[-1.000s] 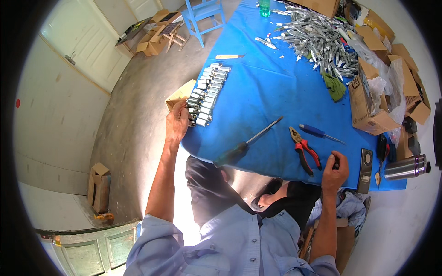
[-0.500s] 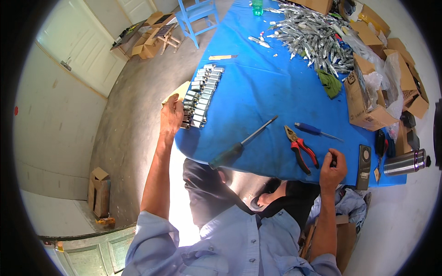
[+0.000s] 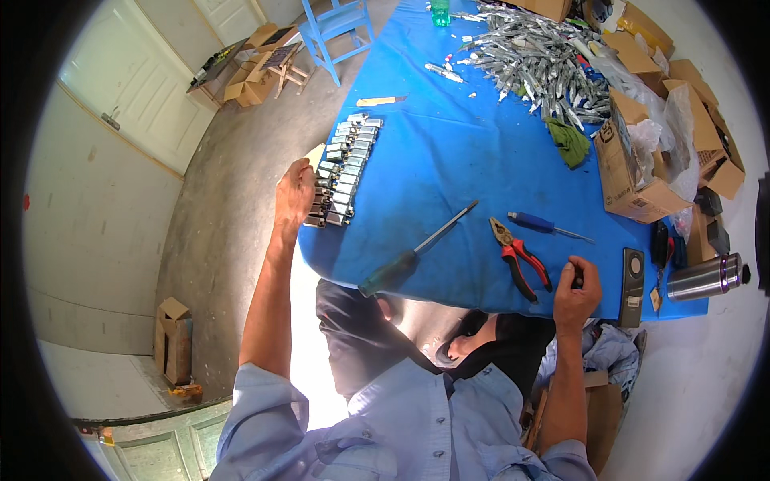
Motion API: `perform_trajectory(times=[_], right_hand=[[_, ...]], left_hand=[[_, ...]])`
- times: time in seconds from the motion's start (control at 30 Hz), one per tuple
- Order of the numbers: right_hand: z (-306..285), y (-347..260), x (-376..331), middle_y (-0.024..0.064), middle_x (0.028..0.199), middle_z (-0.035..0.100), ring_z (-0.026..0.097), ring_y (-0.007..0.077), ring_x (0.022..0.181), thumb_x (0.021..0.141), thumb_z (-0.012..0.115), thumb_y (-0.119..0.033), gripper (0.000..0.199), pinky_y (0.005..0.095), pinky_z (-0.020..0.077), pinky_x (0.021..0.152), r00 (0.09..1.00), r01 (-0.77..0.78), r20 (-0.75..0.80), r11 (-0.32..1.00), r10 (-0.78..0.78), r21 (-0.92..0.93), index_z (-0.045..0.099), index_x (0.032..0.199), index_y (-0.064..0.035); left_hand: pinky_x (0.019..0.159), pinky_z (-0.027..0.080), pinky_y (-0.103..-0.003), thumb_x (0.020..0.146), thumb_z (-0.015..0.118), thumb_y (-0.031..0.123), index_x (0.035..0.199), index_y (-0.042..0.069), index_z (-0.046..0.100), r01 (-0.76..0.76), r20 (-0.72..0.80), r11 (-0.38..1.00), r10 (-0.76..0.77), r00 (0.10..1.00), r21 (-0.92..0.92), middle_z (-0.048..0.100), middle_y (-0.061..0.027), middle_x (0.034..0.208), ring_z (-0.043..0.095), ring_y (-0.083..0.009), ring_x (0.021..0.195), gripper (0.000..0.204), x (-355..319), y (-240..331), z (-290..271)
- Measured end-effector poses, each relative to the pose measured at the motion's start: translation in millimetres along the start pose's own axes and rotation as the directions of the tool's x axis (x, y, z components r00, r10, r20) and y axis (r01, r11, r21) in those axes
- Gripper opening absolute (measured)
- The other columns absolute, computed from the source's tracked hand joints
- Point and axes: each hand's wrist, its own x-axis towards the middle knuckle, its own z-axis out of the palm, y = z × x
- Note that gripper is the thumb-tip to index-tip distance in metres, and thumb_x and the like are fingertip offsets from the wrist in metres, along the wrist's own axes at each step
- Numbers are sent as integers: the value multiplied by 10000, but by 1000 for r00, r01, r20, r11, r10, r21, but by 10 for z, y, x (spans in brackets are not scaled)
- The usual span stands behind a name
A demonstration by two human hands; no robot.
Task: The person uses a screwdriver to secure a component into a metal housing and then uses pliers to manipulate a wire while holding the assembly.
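Note:
At the table's left edge, my left hand (image 3: 294,192) is closed, its fingers curled beside the rows of small metal rectangular parts (image 3: 345,178). What it grips, if anything, is hidden. Just beyond its fingertips shows a pale yellow sheet (image 3: 315,155). My right hand (image 3: 577,293) hovers over the front edge with fingers pinched; something dark shows between them but is too small to name. Nearest to it lie red-and-black pliers (image 3: 521,260) and a flat dark grey device (image 3: 632,287). A large screwdriver (image 3: 417,249) and a smaller blue-handled screwdriver (image 3: 537,223) lie farther in.
Silvery slim parts are heaped (image 3: 537,64) at the far right of the blue-covered table (image 3: 449,160). A utility knife (image 3: 380,101), green cloth (image 3: 568,143), open cardboard box (image 3: 634,172) and steel flask (image 3: 706,278) lie or stand around. A blue chair (image 3: 337,36) stands beyond.
The whole view has shifted slightly. Less of the yellow sheet shows beyond my left hand. My right hand keeps its pinch in nearly the same place, and the tools lie as before.

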Motion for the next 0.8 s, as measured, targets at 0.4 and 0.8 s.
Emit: perform_trajectory(times=[0.4,0.8], right_hand=[[19,2,-5,141,955,714,705,282,811,934,690,-24,114,363,559,729,998,31,-46,999,-30,12,733,1039,-14],[16,-58,36,112,915,734,724,281,782,875,722,-9,119,379,566,718,995,41,-95,999,-38,35,742,986,-46]], left_hand=[[1013,549,-396,1035,550,228,1379,-34,639,-56,44,997,54,998,50,748,-242,1235,726,-316,1160,441,99,-129,59],[908,563,-385,1036,702,263,1348,-47,656,-208,128,978,208,970,-8,732,-227,1201,714,-292,1049,442,-1190,999,103]])
